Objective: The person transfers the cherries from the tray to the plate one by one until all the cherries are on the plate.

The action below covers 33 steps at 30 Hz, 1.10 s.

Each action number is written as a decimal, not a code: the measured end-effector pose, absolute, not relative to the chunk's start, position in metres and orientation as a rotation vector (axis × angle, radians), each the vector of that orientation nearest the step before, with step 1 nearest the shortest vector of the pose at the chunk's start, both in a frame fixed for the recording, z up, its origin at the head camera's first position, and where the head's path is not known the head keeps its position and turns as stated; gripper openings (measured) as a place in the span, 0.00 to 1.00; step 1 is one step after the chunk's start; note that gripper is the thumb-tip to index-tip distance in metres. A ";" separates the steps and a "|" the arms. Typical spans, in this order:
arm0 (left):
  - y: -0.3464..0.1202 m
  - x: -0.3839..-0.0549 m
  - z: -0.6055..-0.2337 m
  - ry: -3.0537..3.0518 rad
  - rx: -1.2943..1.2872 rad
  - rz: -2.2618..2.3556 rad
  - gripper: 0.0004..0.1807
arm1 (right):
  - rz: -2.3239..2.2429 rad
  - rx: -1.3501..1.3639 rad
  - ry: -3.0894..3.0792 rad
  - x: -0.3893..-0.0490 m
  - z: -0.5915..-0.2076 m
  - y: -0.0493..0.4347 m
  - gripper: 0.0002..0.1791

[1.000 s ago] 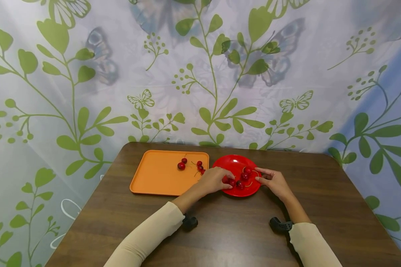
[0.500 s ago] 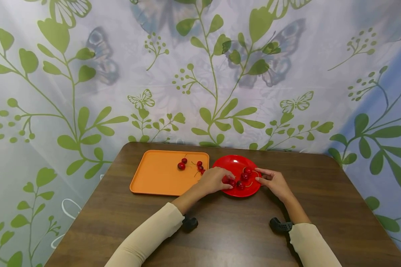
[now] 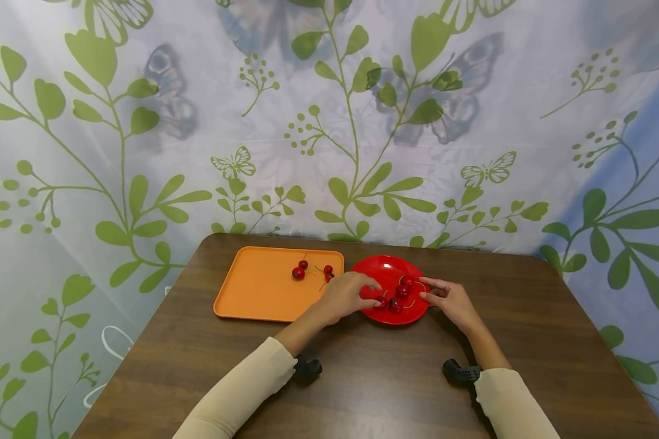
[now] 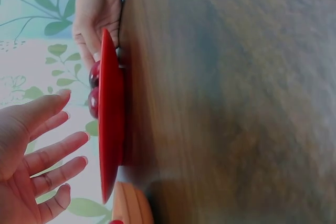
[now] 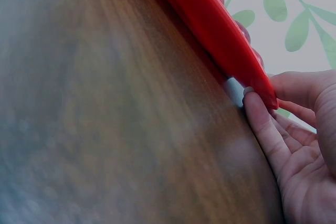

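Note:
Several dark red cherries with thin stems (image 3: pixel 403 290) lie on a round red plate (image 3: pixel 369 268). Over the plate's left edge is my left hand (image 3: pixel 342 297), its fingers apart and nothing between them. The left wrist view shows that same left hand (image 4: pixel 31 156) spread beside the plate (image 4: pixel 109 119), not touching it. At the plate's right rim, my right hand (image 3: pixel 453 303) pinches the edge. From the right wrist, the thumb and a finger of my right hand (image 5: pixel 299 145) sit on opposite faces of the rim (image 5: pixel 220 30).
An orange rectangular tray (image 3: pixel 252 286) stands left of the plate, with several cherries (image 3: pixel 298 273) near its right side; my left hand partly covers that side. Everything sits on a brown wooden table (image 3: pixel 384 384). A patterned cloth (image 3: pixel 318 152) hangs behind it.
My left hand has drawn back a little to the left, away from the cherries, and its fingers have spread. My right hand stays on the plate's rim.

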<state>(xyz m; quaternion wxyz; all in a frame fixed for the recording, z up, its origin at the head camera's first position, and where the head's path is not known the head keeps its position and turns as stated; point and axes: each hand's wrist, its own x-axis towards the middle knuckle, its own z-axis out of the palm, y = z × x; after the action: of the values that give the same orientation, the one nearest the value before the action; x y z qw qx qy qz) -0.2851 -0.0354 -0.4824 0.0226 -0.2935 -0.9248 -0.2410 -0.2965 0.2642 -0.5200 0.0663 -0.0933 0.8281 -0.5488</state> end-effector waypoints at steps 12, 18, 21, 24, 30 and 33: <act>-0.063 -0.284 -0.477 -2.805 -0.861 -0.805 0.18 | -1.667 -0.291 2.539 -0.307 -0.542 0.272 0.27; -0.079 -0.283 -0.477 -2.789 -0.841 -0.875 0.18 | -1.659 -0.281 2.530 -0.306 -0.540 0.271 0.27; -0.086 -0.283 -0.476 -2.756 -0.852 -0.933 0.18 | -1.663 -0.262 2.517 -0.304 -0.535 0.269 0.27; -0.091 -0.285 -0.477 -2.729 -0.853 -0.963 0.18 | -1.656 -0.268 2.514 -0.299 -0.524 0.266 0.26; -0.100 -0.286 -0.479 -2.702 -0.799 -0.997 0.18 | -1.626 -0.284 2.518 -0.288 -0.505 0.259 0.26; -0.104 -0.287 -0.480 -2.709 -0.771 -0.970 0.19 | -1.628 -0.286 2.516 -0.286 -0.503 0.258 0.26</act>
<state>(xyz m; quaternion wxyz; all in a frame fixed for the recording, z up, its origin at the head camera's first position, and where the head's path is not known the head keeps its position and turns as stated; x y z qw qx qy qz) -0.2874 -0.1042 -0.4799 0.0813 -0.2580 -0.9064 -0.3244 -0.2860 0.2576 -0.5032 0.0657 -0.0949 0.8339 -0.5397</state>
